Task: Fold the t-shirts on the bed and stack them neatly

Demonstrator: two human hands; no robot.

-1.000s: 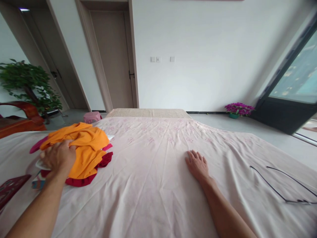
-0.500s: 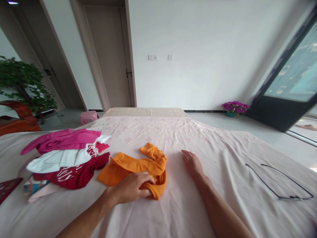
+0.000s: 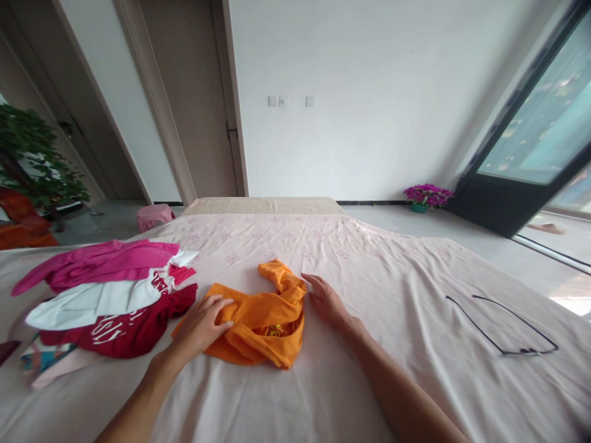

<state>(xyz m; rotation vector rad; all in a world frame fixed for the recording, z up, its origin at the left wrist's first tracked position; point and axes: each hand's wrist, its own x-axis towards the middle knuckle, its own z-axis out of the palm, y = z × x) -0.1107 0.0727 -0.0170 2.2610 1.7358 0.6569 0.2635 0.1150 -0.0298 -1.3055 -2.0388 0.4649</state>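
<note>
Now, the left hand (image 3: 205, 323) rests palm down on the left part of the orange garment (image 3: 258, 314), thumb parted from gently bent fingers, lying on the fabric rather than clutching it. Over on the other side, the right hand (image 3: 329, 303) is open and holding nothing, its fingers stretched just beside the garment's right edge; whether the fingertips brush it, I can't tell. So the orange piece sits between the two hands, soft and matte, bunched into a rough crescent, one rolled end curling up and away from the left hand, a slack fold gaping near the right hand around a small yellow print (image 3: 276, 331). Left of the left hand, a loose heap: a bright pink garment (image 3: 115, 258) in long limp folds at the far side, a smooth white garment (image 3: 92, 304) next, then a dark red garment (image 3: 133, 335) with white lettering, and nearest, a multicoloured patterned cloth (image 3: 44, 357). Under both hands spreads a pale pink sheet (image 3: 258, 406), thin and rippled with creases, flower motifs beyond the fingers. Well to the right of the right hand, eyeglasses (image 3: 529, 352) lie with slender dark temples unfolded, pointing away.
</note>
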